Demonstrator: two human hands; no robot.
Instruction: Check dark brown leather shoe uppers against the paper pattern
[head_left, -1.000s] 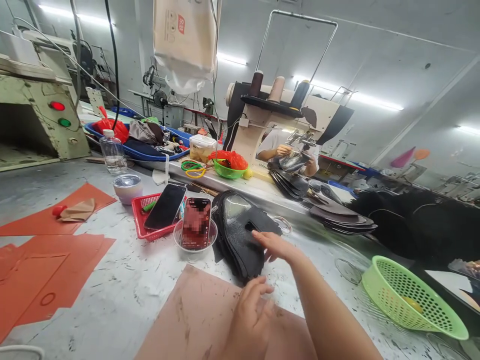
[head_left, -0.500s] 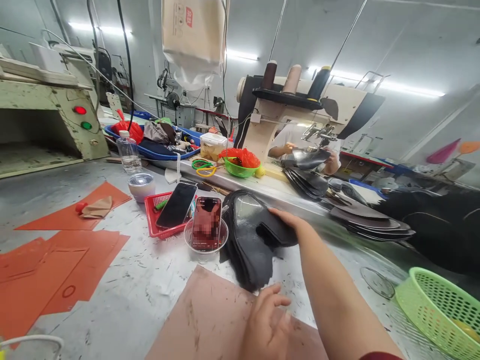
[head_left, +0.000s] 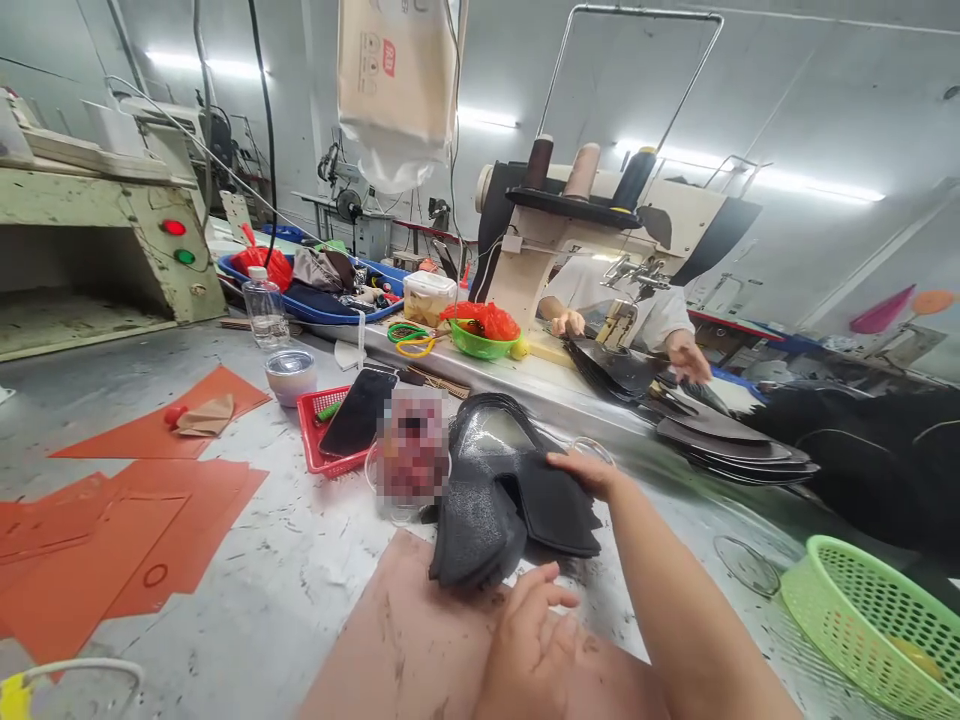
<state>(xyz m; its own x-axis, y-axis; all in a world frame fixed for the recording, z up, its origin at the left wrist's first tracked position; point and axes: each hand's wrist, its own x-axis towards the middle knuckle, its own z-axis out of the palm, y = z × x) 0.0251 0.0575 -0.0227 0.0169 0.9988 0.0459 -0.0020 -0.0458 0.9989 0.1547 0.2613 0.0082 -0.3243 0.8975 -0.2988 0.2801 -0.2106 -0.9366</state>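
Observation:
A stack of black U-shaped leather pieces (head_left: 480,515) lies on the table in front of me, its top ones part shiny, part matte. My right hand (head_left: 589,472) reaches in from the right and grips the outer edge of the stack's right wing; some of its fingertips are hidden. Near me, my left hand (head_left: 534,630) hovers over a pinkish-brown sheet (head_left: 397,620), below the stack. Its fingers are loosely bent and apart, with nothing in them. Left of the stack, a blurred-out phone screen (head_left: 412,445) leans on a clear plastic bowl.
A red basket (head_left: 311,450) holds a dark phone (head_left: 358,412). Orange sheets (head_left: 150,540) lie at left, and a green basket (head_left: 832,610) stands at right. Behind are a sewing machine (head_left: 517,260), more black pieces (head_left: 739,440) and a co-worker's hands (head_left: 686,358).
The top black piece's wings have shifted and spread, showing more matte surface, with my right hand still at the edge. My left hand barely moved. The co-worker's hands have moved apart.

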